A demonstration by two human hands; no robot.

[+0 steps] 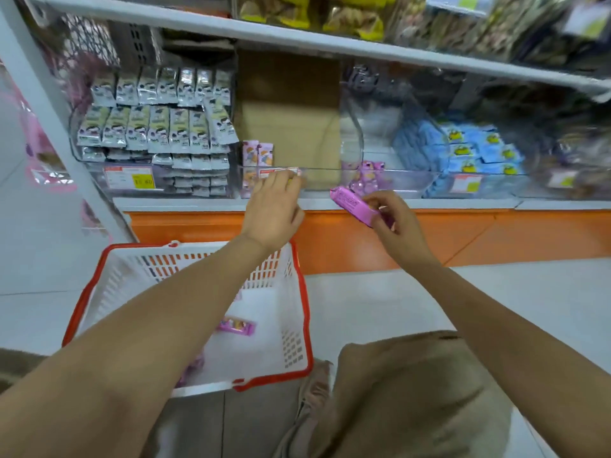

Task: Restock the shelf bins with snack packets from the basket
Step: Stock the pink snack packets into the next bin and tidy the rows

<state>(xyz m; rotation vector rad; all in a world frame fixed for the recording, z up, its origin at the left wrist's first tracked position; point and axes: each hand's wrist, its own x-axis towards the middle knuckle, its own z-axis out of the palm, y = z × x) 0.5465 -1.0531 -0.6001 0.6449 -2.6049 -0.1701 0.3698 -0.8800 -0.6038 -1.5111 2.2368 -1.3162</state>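
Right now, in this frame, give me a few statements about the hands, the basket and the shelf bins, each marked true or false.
1. The right hand holds a pink packet. True.
2. The left hand is inside the basket. False: it holds the front rim of the clear bin.
3. The basket is empty. False: a loose packet lies in it.
4. Blue packets sit in a bin further right. True.
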